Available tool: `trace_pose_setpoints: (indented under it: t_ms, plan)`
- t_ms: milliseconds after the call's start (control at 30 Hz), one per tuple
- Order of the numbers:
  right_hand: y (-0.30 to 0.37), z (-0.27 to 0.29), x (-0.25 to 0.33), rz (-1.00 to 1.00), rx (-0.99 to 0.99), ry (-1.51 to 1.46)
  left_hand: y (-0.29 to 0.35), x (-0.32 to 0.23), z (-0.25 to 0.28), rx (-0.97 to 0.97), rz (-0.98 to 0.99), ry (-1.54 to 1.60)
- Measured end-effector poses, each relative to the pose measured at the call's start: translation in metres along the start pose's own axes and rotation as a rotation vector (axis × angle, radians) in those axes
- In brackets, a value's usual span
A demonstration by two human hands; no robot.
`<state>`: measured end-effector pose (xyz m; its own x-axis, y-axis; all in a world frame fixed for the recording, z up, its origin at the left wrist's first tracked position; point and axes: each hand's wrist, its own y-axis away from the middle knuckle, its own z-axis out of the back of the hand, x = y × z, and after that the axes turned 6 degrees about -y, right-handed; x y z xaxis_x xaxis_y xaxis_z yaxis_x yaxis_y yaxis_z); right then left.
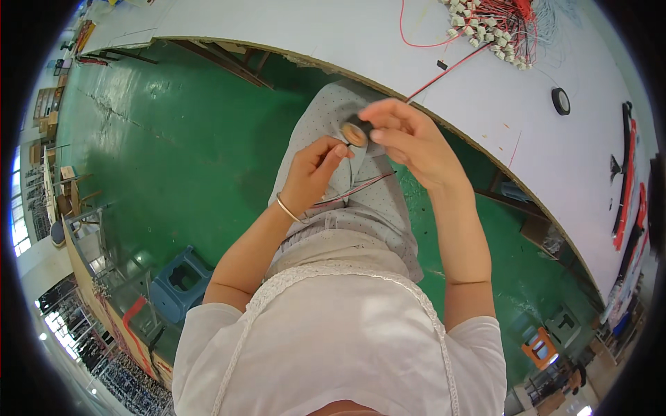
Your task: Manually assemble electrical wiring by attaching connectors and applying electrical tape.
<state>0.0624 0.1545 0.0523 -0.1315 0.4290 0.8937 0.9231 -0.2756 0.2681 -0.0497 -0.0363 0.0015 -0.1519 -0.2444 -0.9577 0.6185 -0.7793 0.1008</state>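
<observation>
Over my lap, my left hand is closed in a pinch, its thumb and forefinger beside a roll of black tape with a brown core. Red and black wires come out below this hand and cross my grey dotted trousers. What lies between the fingertips is mostly hidden; a short dark piece shows there. My right hand is slightly blurred, its thumb and fingers bent at the far side of the tape roll. Behind it, a red and black cable runs up onto the table.
The white table curves around the front and right. On it are a bundle of wires with white connectors, another black tape roll and red and black tubing. A blue stool and an orange stool stand on the green floor.
</observation>
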Motion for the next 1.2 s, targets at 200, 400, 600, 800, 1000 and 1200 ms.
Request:
trace_pose_setpoints:
  t_ms: [200, 400, 600, 800, 1000, 1200]
  plan:
    - [0.033, 0.029, -0.044, 0.143, -0.042, 0.121, -0.014, -0.007, 0.010, 0.550, 0.601, 0.612]
    - [0.035, 0.034, -0.047, 0.266, -0.060, 0.610, -0.024, -0.001, 0.001, 0.569, 0.302, 0.316]
    - [0.034, 0.020, -0.041, 0.623, -0.338, 0.725, -0.009, -0.005, -0.017, -0.025, -0.259, -0.476]
    - [0.013, -0.025, -0.006, 0.454, -0.287, 0.801, -0.008, -0.010, -0.014, -0.379, -0.806, -0.979]
    - [-0.005, -0.035, -0.012, 0.331, -0.239, 0.922, -0.007, 0.002, -0.014, -0.392, -0.876, -0.977]
    - [0.026, -0.019, -0.013, 0.148, -0.117, -0.099, -0.001, 0.007, -0.009, -0.084, -0.257, -0.199]
